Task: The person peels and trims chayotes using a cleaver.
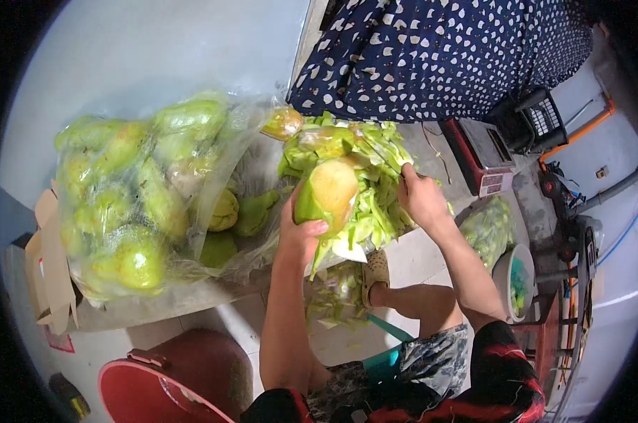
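The person's left hand grips a partly peeled fruit, thumb along its near side, the bare yellow flesh turned upward and green skin left below. It's up off the table, over the near edge around the middle. The right hand is just to the right of it, fingers curled in; I can't make out whether they grip anything.

Under and behind the fruit lies a heap of green peelings, some hanging past the near edge. Two yellowish fruits sit by the heap's far side.

Toward the left end there's a big clear bag full of green fruits, with a few more by its right side. A cardboard box stands at the left end.

Over on the right, past the peelings, is a red scale, a bag of green pieces nearer the person, then a pale bucket. A dark spotted cloth spreads beyond the far edge, and a red tub is down on the floor at the near left.
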A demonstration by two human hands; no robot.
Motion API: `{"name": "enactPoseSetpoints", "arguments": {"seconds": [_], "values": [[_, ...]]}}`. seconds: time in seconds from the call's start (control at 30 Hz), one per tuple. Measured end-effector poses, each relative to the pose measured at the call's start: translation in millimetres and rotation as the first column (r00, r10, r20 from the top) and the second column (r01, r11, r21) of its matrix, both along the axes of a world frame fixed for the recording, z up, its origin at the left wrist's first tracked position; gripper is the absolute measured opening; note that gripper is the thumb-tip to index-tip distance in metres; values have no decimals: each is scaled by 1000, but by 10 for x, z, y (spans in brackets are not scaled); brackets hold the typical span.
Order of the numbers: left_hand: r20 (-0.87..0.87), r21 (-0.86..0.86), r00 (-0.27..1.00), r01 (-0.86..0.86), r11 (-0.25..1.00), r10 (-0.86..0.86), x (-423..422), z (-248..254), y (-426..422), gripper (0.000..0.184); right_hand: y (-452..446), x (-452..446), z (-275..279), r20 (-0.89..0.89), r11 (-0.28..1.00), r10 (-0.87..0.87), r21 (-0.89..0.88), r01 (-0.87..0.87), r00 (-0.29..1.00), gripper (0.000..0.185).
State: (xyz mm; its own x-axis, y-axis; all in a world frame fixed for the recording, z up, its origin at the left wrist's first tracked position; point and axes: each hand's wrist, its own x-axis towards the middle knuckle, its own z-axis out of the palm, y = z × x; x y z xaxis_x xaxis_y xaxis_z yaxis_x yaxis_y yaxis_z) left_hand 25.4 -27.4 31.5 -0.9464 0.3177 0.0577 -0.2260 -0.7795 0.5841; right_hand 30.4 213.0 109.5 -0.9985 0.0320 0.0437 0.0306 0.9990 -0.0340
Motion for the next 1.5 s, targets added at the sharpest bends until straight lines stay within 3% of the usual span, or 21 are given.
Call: {"name": "enactPoseSetpoints", "arguments": {"seconds": [0.17,0.23,0.27,0.33,0.37,0.43,0.47,0.53,0.57,0.63,0.7,0.77,0.83,0.9,1.03,1.1,1.13,1.17,1.4,1.47,1.5], "values": [[18,17,1000,18,1000,-19,-43,-41,71,87,59,180,-67,-164,989,-23,-148,-1,986,14],[65,-199,994,-68,978,82,-46,-32,128,86,87,268,-126,-242,974,-43,-228,-14,969,14],[66,-201,994,-68,977,82,-43,-7,144,86,101,292,-144,-320,953,-63,-302,-38,945,14],[-4,-473,992,-115,874,129,-33,119,158,88,112,319,-147,-347,937,-116,-350,-14,931,15],[-4,-478,992,-115,871,129,-43,118,184,88,129,323,-155,-371,918,-172,-398,11,912,15],[-104,-676,980,-196,711,171,-58,114,233,90,234,277,-234,-419,915,-192,-405,7,887,18],[-104,-683,980,-196,703,172,-88,41,267,90,284,246,-273,-463,896,-243,-444,14,853,19],[-398,-747,887,-462,478,235,-203,-111,352,92,465,185,-443,-529,862,-328,-506,19,783,22],[-404,-748,883,-468,471,237,-266,-128,385,92,570,147,-569,-531,859,-327,-512,11,782,22],[-545,-780,817,-577,244,190,-373,-53,438,99,686,123,-767,-496,634,-501,-768,-89,709,22],[-555,-785,816,-578,222,163,-452,46,555,98,787,145,-888,-458,587,-544,-806,-71,703,20],[-581,-777,801,-599,195,145,-597,111,686,97,836,110,-848,-441,431,-622,-883,-187,647,16],[-717,-684,697,-707,180,14,-728,144,840,95,883,90,-827,-416,386,-633,-901,-200,653,12],[-735,-676,676,-725,132,-51,-835,182,1015,96,908,67,-770,-391,274,-659,-920,-279,643,12],[-733,-668,646,-743,42,-211,-1046,123,1326,94,896,52,-699,-384,286,-700,-923,-256,602,16],[-636,-666,682,-722,-189,-362,-1135,104,1405,87,988,49,-772,-391,286,-702,-920,-267,596,15],[-638,-634,675,-733,-245,-370,-1190,33,1438,80,1025,58,-769,-371,239,-702,-927,-290,607,12],[-635,-634,679,-731,-254,-369,-1216,-11,1443,80,1056,65,-767,-354,194,-702,-930,-312,619,13],[-592,-526,681,-732,-434,-431,-1168,-22,868,55,1193,65,-773,-381,235,-707,-921,-310,596,11],[-596,-626,698,-714,-315,-398,-915,277,425,53,1234,83,-778,-379,219,-699,-921,-323,606,11],[-477,-594,755,-655,-467,-451,-782,430,227,53,1250,92,-776,-380,206,-694,-919,-337,612,12]]}}
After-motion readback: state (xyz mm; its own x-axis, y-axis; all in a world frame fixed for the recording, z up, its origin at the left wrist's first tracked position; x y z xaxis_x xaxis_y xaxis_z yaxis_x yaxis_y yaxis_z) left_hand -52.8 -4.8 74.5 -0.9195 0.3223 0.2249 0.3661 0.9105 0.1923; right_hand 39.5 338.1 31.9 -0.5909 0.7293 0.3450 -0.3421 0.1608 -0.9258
